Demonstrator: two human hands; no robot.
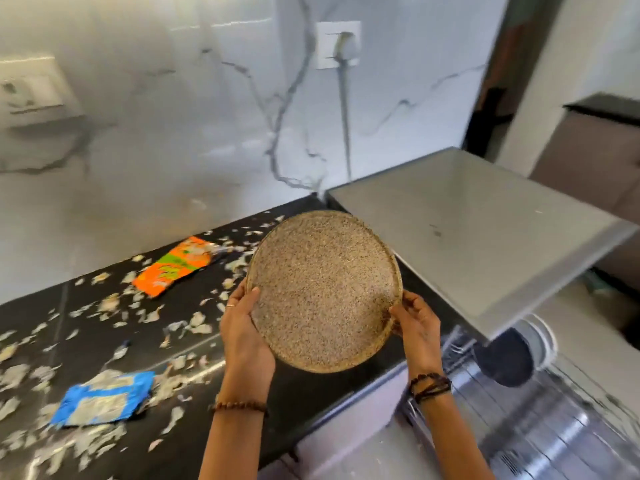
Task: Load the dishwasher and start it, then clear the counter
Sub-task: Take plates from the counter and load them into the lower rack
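Note:
A round speckled beige plate (323, 289) is held up above the black counter (104, 344), tilted with its face toward me. My left hand (242, 327) grips its lower left rim, thumb on the face. My right hand (417, 323) grips the lower right rim. At the lower right the dishwasher stands open, and its pulled-out rack (540, 420) holds a dark dish (502, 362) and white plates (543, 337). The grey top of the dishwasher (478, 230) lies just right of the plate.
Pale peel scraps (114, 303) lie scattered over the counter. An orange wrapper (176, 265) and a blue wrapper (104, 398) lie among them. A marble wall with a socket and cord (341, 46) rises behind.

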